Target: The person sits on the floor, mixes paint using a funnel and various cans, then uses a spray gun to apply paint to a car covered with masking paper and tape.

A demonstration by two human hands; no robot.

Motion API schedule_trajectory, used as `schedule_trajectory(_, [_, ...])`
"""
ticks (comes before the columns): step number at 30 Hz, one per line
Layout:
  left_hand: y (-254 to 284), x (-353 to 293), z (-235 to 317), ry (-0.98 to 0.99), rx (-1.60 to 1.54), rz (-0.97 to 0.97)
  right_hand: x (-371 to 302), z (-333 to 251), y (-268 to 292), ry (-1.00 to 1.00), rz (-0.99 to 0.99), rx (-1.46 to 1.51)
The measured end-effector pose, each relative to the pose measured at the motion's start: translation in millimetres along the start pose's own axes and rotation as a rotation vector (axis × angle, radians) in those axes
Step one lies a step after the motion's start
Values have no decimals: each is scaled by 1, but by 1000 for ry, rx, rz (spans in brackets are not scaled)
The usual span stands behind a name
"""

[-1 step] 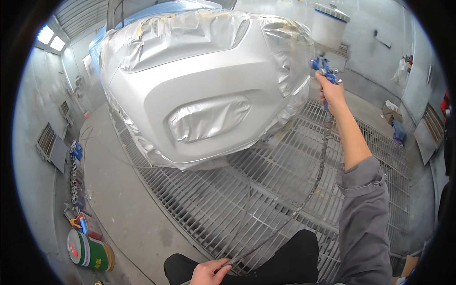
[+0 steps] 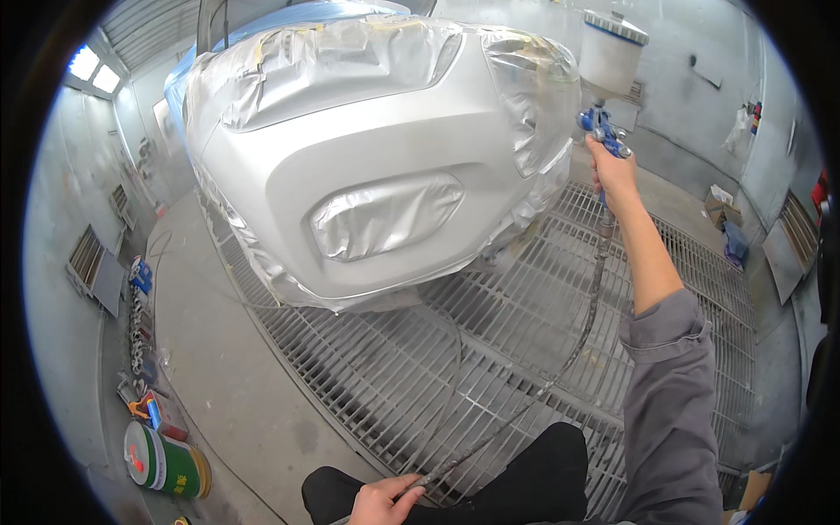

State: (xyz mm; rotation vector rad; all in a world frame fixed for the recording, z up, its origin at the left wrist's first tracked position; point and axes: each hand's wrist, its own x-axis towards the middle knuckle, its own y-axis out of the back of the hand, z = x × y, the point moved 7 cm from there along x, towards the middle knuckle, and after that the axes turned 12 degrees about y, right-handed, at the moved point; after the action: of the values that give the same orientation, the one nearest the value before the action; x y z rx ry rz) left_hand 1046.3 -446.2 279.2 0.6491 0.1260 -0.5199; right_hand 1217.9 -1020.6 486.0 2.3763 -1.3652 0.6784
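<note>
My right hand [image 2: 614,175] is closed around the handle of a blue spray gun [image 2: 599,122], held out at the right end of a masked silver bumper [image 2: 385,131]. A white paint cup [image 2: 610,57] sits upright on top of the gun. From the handle a dark air hose [image 2: 591,324] hangs down and curves back over the floor grate. Low in the view, my left hand [image 2: 385,500] grips that hose near my knees. Wrinkled masking film [image 2: 385,214] covers the bumper's middle recess, and more covers its upper and side parts.
Metal floor grating [image 2: 525,367] runs beneath the bumper and around my legs. At the left wall stand a green paint bucket [image 2: 166,461], a red box [image 2: 168,416] and several small items. A cardboard box [image 2: 722,210] and a blue bag [image 2: 735,243] lie by the right wall.
The spray gun and its cup have shifted slightly right with my right hand. My left hand stays on the hose.
</note>
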Motion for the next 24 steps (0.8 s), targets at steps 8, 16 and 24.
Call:
schedule_trajectory(8, [23,5,-39,-16,-2,5,-97,-21,-79,152,-96,-24])
schedule_trajectory(16, [71,7,-85,-66,-70,-40,-217,-123,-190,284,-382,48])
schedule_trajectory(24, [101,3,-127,-35,-102,-51,-333,-179,-286,582,-760,130])
